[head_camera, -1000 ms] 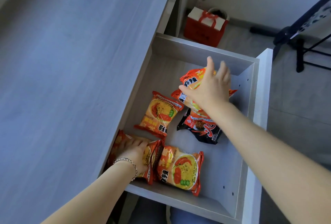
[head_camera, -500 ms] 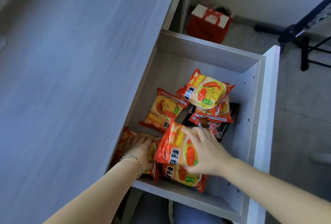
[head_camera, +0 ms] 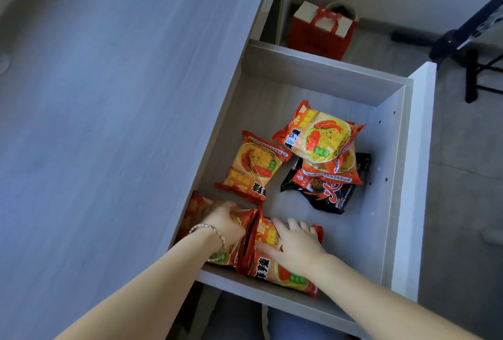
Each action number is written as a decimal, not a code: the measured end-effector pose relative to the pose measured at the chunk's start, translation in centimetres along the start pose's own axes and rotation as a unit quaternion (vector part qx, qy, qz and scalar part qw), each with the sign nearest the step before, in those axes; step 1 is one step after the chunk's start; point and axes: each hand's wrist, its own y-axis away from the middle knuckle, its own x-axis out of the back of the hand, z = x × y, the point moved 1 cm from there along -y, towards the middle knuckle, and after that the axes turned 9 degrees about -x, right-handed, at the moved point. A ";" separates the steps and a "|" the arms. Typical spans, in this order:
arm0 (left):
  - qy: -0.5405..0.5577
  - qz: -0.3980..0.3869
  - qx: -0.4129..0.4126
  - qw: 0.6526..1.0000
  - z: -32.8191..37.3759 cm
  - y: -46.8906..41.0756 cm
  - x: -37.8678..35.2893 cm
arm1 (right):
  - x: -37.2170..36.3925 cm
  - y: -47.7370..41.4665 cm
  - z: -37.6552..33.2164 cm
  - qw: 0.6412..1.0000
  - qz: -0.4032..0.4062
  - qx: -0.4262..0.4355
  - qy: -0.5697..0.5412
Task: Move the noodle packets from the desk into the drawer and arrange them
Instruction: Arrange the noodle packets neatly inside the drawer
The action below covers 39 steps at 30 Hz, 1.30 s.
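Note:
The open grey drawer (head_camera: 324,71) holds several noodle packets. My left hand (head_camera: 226,224) grips the top edge of an orange packet (head_camera: 196,211) in the near left corner. My right hand (head_camera: 295,244) lies on another orange packet (head_camera: 275,271) by the near wall, with the fingers spread and the thumb at its left edge. This packet seems to lie on top of another one. An orange packet (head_camera: 253,165) lies alone mid-drawer. To the right, an orange packet (head_camera: 318,138) tops a small pile over a black packet (head_camera: 324,192). The desk top (head_camera: 109,122) shows no packets.
A red gift bag (head_camera: 321,29) stands on the floor beyond the drawer. The black legs of a stand (head_camera: 473,67) are at the far right. The white drawer front (head_camera: 413,176) juts to the right. My legs (head_camera: 285,323) are under the drawer's near edge.
My right hand left the far pile, brought an orange packet back and laid it down by the near wall. My left hand stayed on the corner packet.

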 end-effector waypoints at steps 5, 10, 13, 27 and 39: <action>0.021 0.142 -0.027 0.989 3.2 -2.8 1.7 | 2.4 -1.3 0.2 0.984 -0.030 -0.029 -0.171; -0.115 0.128 -0.001 0.985 6.2 -6.4 0.3 | 6.8 -1.3 -0.3 0.940 0.114 0.005 -0.322; -0.094 0.135 0.035 0.986 6.4 -7.8 0.0 | 8.6 -1.4 -0.9 0.923 0.142 0.039 -0.356; -0.446 -0.062 -0.096 0.888 4.7 -6.9 3.1 | 11.8 -2.1 1.3 0.923 0.199 0.075 -0.322; -0.340 0.042 -0.045 0.939 2.8 -5.9 2.1 | 16.9 -4.9 4.7 0.963 0.254 -0.085 -0.042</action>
